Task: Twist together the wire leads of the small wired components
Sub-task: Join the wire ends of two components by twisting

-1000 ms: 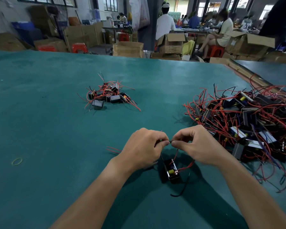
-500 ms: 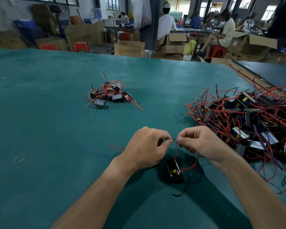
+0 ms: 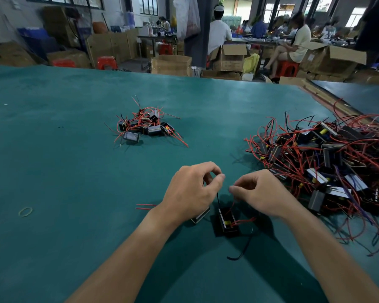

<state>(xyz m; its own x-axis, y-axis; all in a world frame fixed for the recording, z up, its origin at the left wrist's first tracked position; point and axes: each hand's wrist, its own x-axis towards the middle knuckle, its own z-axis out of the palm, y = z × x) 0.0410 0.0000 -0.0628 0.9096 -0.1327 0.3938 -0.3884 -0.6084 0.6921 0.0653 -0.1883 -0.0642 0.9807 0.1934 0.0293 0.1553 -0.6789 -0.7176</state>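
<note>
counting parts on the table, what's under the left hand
Under the left hand, one corner of a small black pale-edged component shows, and two red wire leads stick out leftward. The component's body is covered.

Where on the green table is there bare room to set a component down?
Bare table left of the small pile, beyond the rubber band; also the strip between it and the big pile. Crowded: the right side.

Single view, head-mounted, wide-angle. It looks forward and down across the green table (image 3: 53,149), from its near edge toward the far edge. The left hand (image 3: 190,191) and right hand (image 3: 263,193) sit close beneath the lens at lower centre, reaching in from the bottom. The workshop (image 3: 129,62) beyond the far edge fills the top strip.
</note>
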